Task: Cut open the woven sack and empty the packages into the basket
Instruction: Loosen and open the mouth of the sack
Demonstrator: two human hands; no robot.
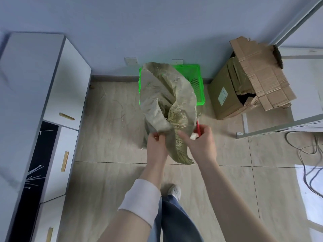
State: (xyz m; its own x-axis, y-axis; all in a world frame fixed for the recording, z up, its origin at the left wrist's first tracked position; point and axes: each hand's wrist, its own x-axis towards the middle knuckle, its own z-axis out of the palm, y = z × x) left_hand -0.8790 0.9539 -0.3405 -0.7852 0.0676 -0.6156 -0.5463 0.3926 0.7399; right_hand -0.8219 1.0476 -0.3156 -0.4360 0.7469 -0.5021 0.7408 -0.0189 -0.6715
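We stand in a plain storeroom or back office: tiled floor (122, 189), white cabinets (61, 95), torn cardboard box (244, 88), metal shelving (279, 126), loose cables (307, 154).

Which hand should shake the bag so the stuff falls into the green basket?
Probably the left hand. It grips only the woven sack, held over the green basket. The right hand pinches the sack too, but it also holds a red-handled tool, so its grip looks weaker.
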